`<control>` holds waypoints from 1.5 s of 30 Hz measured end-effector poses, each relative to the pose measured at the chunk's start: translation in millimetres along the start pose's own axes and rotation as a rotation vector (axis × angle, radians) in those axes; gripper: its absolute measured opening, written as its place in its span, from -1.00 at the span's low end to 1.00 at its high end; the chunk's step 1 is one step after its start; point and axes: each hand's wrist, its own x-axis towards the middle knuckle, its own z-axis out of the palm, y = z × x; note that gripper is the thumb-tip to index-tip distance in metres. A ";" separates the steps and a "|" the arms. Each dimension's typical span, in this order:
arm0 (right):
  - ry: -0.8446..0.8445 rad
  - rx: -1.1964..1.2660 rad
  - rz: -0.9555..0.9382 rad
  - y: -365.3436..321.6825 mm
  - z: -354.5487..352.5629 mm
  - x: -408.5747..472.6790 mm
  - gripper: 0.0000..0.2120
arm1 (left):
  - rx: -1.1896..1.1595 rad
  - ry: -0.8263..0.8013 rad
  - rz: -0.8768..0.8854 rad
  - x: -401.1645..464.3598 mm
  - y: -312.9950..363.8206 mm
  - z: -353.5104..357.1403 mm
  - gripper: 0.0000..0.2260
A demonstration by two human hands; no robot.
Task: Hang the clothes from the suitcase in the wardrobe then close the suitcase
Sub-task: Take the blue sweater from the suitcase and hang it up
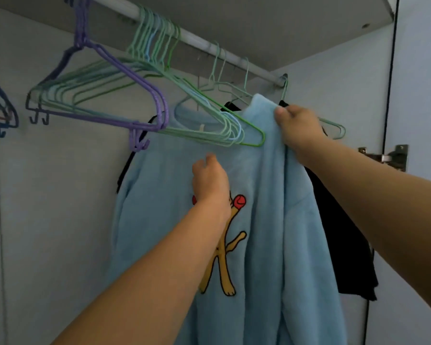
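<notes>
A light blue fleece sweater [159,190] with a yellow and red cartoon figure hangs inside the wardrobe, its collar up near the hangers. My right hand [296,130] grips a second light blue fleece garment [266,220] at its top edge, just below the rail [209,43]. My left hand [209,180] sits on the sweater's chest with fingers curled; whether it pinches the fabric is hidden. A black garment [343,240] hangs behind on the right. The suitcase is out of view.
Several empty mint-green hangers [149,43] and purple hangers [115,68] crowd the rail's left and middle. Dark blue hangers [0,105] show at the far left. The wardrobe's right wall carries a metal hinge [388,155]. A shelf board [284,26] lies above.
</notes>
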 end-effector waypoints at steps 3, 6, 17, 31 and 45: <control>-0.043 0.227 0.163 14.4 8.9 -7.2 -0.70 | 0.145 -0.055 -0.100 3.7 -12.6 -6.3 -0.61; -0.157 0.451 0.318 26.5 9.7 -25.4 -0.73 | 0.204 -0.153 -0.202 3.3 -21.0 -7.5 -0.69; 0.110 0.305 0.542 57.6 45.2 -70.7 -0.68 | 0.483 0.190 0.101 43.9 -28.8 -41.0 -0.86; 0.145 0.284 0.694 92.2 88.7 -95.1 -0.67 | 0.201 -0.134 -0.187 133.2 -73.3 -112.3 -0.39; -0.861 -0.414 0.575 186.0 45.6 -224.6 -0.29 | 0.976 0.041 -0.346 42.4 -244.4 -78.1 -0.63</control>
